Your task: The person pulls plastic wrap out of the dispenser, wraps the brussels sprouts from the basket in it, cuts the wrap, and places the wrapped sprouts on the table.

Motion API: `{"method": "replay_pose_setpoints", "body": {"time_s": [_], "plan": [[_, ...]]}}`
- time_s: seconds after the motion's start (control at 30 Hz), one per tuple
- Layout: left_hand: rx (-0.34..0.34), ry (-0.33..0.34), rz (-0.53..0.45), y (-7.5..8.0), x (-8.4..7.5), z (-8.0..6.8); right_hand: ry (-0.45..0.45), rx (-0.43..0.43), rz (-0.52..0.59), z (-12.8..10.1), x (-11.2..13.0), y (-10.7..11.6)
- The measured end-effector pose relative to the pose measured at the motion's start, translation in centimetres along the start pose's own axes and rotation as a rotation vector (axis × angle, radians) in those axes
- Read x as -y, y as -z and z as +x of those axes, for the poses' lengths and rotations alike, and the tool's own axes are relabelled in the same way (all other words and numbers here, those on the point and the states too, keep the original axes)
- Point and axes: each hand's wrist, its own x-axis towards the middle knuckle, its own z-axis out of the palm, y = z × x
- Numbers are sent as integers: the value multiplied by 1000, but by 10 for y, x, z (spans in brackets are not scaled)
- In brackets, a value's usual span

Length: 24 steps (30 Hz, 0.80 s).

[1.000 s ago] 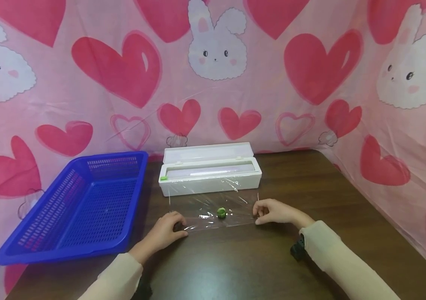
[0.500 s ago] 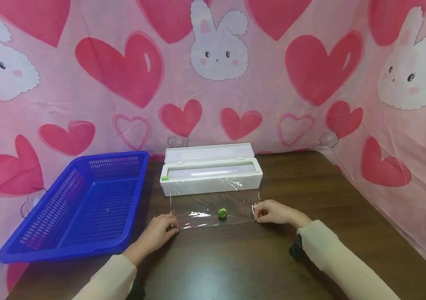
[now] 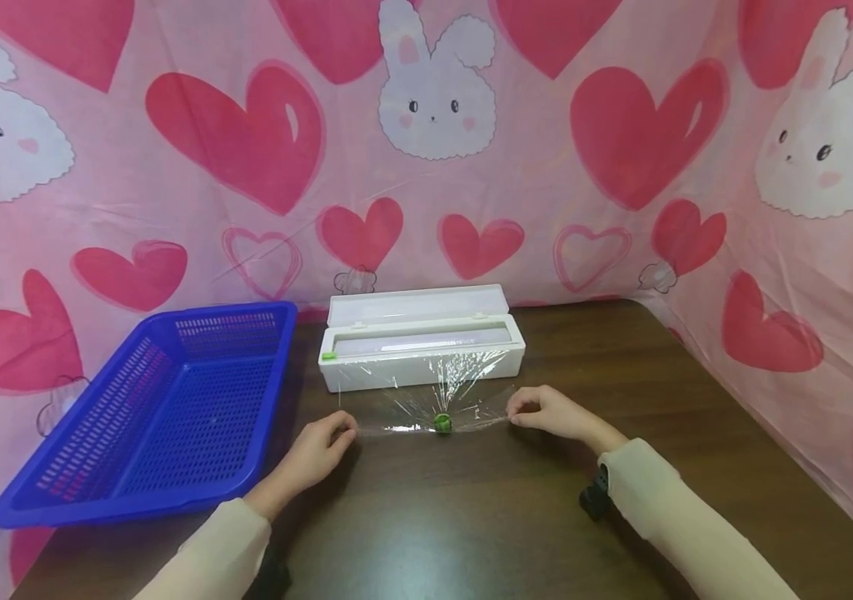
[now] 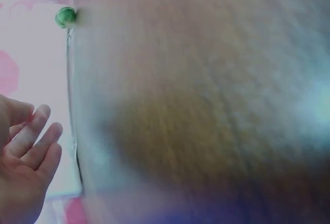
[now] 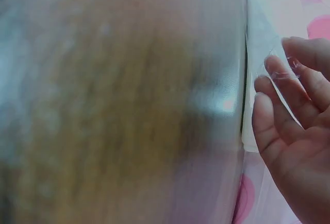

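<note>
A clear sheet of cling film (image 3: 426, 400) runs from the white dispenser box (image 3: 422, 350) toward me, stretched taut between both hands. A small green ball (image 3: 442, 422) sits on the table at the film's near edge, apparently under it; the ball (image 4: 65, 17) also shows in the left wrist view. My left hand (image 3: 321, 446) pinches the film's left corner. My right hand (image 3: 542, 410) pinches the right corner. The wrist views are blurred: the left hand (image 4: 26, 172) shows only its lower fingers, and the right hand (image 5: 294, 147) has a bit of film against its fingertips.
A blue perforated basket (image 3: 172, 408) stands at the left of the dark wooden table (image 3: 471, 517), close to my left hand. The dispenser's lid is open at the back. Pink heart-and-rabbit cloth (image 3: 426, 150) walls in the back and both sides.
Both hands have raised the film's near edge off the table and drawn it back toward the ball. The flat sheet now slopes and wrinkles around the ball.
</note>
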Motion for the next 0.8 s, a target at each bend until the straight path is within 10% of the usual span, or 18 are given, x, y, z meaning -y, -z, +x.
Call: {"method": "replay_pose_setpoints", "body": {"time_s": [0.33, 0.8], "plan": [[11, 229, -242, -4, 7, 10, -112, -2, 142, 6, 0, 0], [-14, 219, -152, -13, 12, 21, -163, 18, 71, 13, 6, 0]]}}
